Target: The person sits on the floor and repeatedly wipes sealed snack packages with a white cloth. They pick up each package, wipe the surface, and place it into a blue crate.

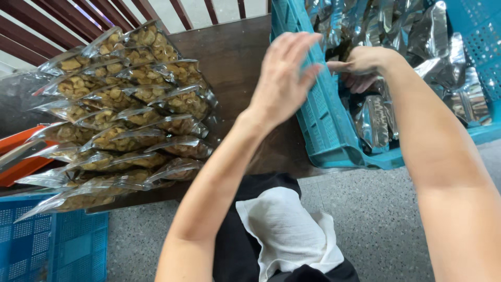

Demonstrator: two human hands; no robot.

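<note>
The left hand (284, 78) is up, fingers spread flat, holding nothing. The right hand (361, 67) is curled down inside the blue crate (323, 120), touching shiny silver bags (376, 122) piled in it

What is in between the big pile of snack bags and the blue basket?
In the head view, a bare strip of dark wooden table separates the pile of snack bags from the blue basket. The left hand hovers above that gap.

Your left hand (284, 78) hovers open-fingered over the near wall of the teal crate (323, 125); your right hand (362, 68) reaches inside it among silver pouches (376, 122); left of the crate, clear snack bags (120, 109) lie stacked
</note>
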